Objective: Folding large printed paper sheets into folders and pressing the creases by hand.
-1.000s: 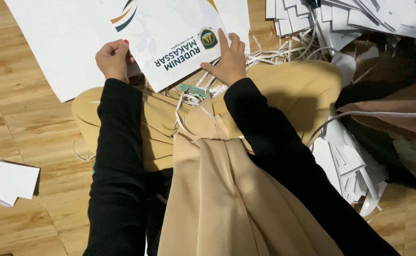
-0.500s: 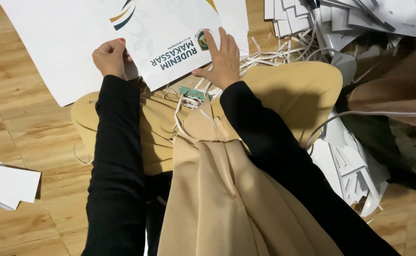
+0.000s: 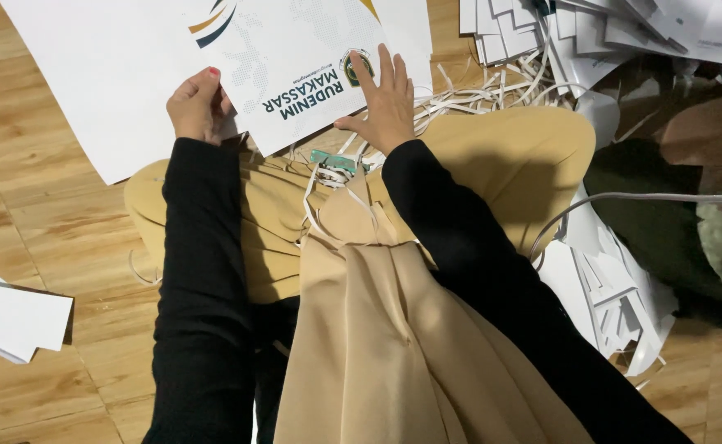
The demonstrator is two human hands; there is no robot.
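A large white printed sheet (image 3: 295,57) with a small round emblem and coloured swooshes lies over my knees. My left hand (image 3: 198,105) grips its near-left edge, fingers curled on it. My right hand (image 3: 384,97) rests flat on the sheet beside the emblem, fingers spread. Another white sheet (image 3: 89,74) lies under it on the floor. Both arms wear black sleeves. A small green clip (image 3: 332,160) sits in my lap among thin white paper strips (image 3: 459,94).
Wooden floor (image 3: 15,222) all around. My tan trousers (image 3: 501,156) and beige scarf (image 3: 394,345) fill the middle. Folded white paper pieces are piled at upper right (image 3: 608,33) and right (image 3: 608,296). A white stack (image 3: 7,316) lies at left. Dark bags (image 3: 673,222) sit right.
The view has shifted slightly. My right hand slid a little up the sheet toward the emblem; my left hand keeps its hold on the edge.
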